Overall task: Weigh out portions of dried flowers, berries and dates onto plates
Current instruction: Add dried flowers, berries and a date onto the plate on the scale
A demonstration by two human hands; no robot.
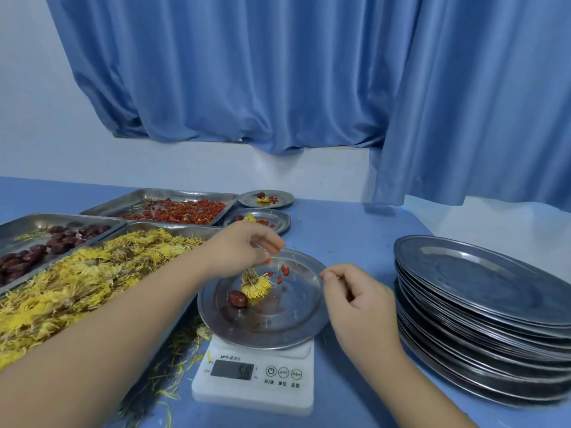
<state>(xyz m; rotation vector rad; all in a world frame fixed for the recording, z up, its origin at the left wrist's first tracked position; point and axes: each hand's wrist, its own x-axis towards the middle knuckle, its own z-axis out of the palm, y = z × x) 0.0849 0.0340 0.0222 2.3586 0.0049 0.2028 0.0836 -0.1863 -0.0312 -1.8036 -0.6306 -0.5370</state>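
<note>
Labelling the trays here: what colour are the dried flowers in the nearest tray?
Yellow dried flowers, clearest in the head view.

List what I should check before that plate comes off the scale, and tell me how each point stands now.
1. Plate sits on scale: ok.
2. Date on plate: ok.
3. Flower on plate: ok.
4. Berries on plate: ok, a few.
5. Display reading on target: cannot tell, blurred.
6. Hands clear of plate: not ok; left hand is over it, right hand is at its rim.
</note>
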